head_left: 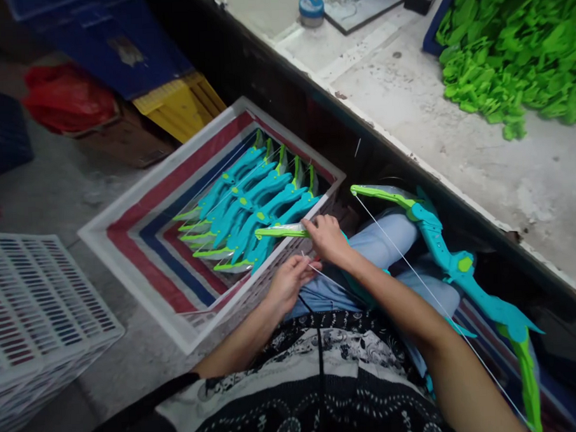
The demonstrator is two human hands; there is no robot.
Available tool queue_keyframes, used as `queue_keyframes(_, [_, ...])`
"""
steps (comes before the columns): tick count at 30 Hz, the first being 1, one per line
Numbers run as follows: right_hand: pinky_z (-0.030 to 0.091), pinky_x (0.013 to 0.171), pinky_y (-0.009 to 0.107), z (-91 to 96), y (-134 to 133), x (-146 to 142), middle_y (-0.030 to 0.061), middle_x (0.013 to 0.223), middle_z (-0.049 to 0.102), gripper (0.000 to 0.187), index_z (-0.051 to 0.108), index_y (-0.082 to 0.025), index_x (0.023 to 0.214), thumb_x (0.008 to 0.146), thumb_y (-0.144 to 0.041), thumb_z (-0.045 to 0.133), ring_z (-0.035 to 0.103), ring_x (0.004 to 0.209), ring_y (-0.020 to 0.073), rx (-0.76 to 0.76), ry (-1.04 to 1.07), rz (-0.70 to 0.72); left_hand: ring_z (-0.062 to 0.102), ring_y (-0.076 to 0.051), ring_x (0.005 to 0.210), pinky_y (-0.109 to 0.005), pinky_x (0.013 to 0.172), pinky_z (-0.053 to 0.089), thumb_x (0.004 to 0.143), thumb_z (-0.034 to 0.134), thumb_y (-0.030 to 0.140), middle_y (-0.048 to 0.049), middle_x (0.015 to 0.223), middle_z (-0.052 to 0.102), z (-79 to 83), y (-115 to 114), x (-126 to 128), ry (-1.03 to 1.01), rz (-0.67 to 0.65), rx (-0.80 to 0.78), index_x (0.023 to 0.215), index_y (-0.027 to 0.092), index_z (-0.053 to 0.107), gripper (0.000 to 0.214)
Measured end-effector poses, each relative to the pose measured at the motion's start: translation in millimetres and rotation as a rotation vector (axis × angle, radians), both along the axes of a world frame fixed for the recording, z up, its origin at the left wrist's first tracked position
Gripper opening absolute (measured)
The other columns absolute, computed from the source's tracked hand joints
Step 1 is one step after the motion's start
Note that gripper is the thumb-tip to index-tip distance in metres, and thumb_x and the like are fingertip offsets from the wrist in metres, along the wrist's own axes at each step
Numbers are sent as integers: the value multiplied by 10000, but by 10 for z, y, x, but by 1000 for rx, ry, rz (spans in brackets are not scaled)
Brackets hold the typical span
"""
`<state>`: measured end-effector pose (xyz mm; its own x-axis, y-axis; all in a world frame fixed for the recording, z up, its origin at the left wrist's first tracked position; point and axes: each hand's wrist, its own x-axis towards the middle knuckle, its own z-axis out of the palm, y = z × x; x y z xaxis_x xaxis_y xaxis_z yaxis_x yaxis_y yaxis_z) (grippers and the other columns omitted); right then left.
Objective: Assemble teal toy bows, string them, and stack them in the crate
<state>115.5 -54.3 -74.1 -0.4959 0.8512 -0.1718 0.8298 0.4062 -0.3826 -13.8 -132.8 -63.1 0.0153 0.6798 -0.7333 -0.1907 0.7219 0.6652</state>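
My right hand is closed around the green tip of a toy bow that lies across my lap. Just below it, my left hand pinches the thin white string near that tip. A second blue and green toy bow, strung, leans against my right knee under the table's edge. Several finished blue bows are stacked in the white crate lined with striped plastic, in front of my knees.
A white slotted crate stands on the floor at left. The grey worktable at right holds a heap of green plastic parts and a small blue-lidded jar. Blue and yellow crates and a red bag lie at the back left.
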Motion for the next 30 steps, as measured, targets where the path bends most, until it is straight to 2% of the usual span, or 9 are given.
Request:
queue_keyframes(2, [466, 946, 410, -34, 66, 93, 146, 1127, 613, 551, 545, -170, 1355, 809, -111, 593, 568, 1046, 256, -99, 148, -80, 593, -140, 615, -332, 731, 520, 668, 808, 395, 40, 575, 571, 183, 87, -111, -238, 109, 2, 746, 192, 536, 349])
queue_keyframes(5, [501, 931, 346, -92, 116, 286, 97, 1118, 670, 587, 597, -157, 1296, 714, -108, 659, 629, 1020, 214, -313, 541, -178, 442, -82, 461, -270, 617, 496, 669, 837, 384, 95, 459, 418, 459, 251, -253, -390, 121, 143, 752, 194, 537, 365])
queue_keyframes(8, [511, 961, 353, -150, 69, 441, 68, 1133, 708, 585, 606, -167, 1273, 694, -180, 684, 660, 1045, 206, -570, 920, -264, 355, -67, 424, -228, 507, 402, 686, 824, 390, 91, 452, 421, 621, 425, -314, -371, 73, 289, 803, 190, 565, 347])
queue_keyframes(11, [493, 1022, 384, -160, -17, 506, 71, 1204, 697, 592, 638, -179, 1230, 657, -275, 752, 649, 1125, 231, -672, 1110, -326, 384, -69, 438, -216, 479, 343, 658, 831, 410, 64, 500, 514, 658, 608, -293, -290, -25, 352, 902, 175, 589, 417])
queue_keyframes(14, [466, 1069, 415, -116, -72, 518, 73, 1237, 686, 588, 662, -187, 1206, 640, -287, 784, 634, 1168, 249, -675, 1116, -355, 429, -77, 449, -205, 454, 300, 616, 836, 440, 41, 503, 545, 642, 795, -232, -201, -93, 378, 806, 173, 566, 425])
queue_keyframes(17, [459, 1080, 434, -74, -86, 527, 68, 1230, 691, 580, 670, -195, 1205, 644, -277, 791, 635, 1169, 256, -677, 1091, -356, 401, -63, 428, -201, 432, 263, 606, 825, 424, 33, 491, 546, 649, 964, -176, -71, -76, 429, 709, 165, 567, 380])
queue_keyframes(20, [450, 1090, 444, -70, -87, 536, 71, 1240, 687, 598, 670, -192, 1212, 638, -292, 805, 631, 1178, 262, -691, 1108, -368, 377, -50, 415, -203, 422, 237, 622, 800, 388, 17, 502, 564, 703, 1081, -146, 58, -79, 470, 700, 137, 630, 313])
queue_keyframes(25, [437, 1106, 445, -87, -92, 537, 78, 1275, 667, 626, 665, -191, 1230, 637, -316, 819, 612, 1211, 270, -718, 1109, -387, 392, -58, 418, -211, 429, 278, 667, 742, 355, 14, 492, 568, 791, 1160, -136, 192, -123, 526, 649, 145, 637, 235])
queue_keyframes(30, [429, 1113, 446, -93, -94, 539, 82, 1275, 667, 629, 664, -187, 1233, 636, -311, 820, 612, 1212, 268, -724, 1112, -392, 419, -74, 431, -217, 440, 294, 694, 721, 340, 17, 485, 559, 798, 1193, -144, 271, -163, 550, 663, 152, 637, 208])
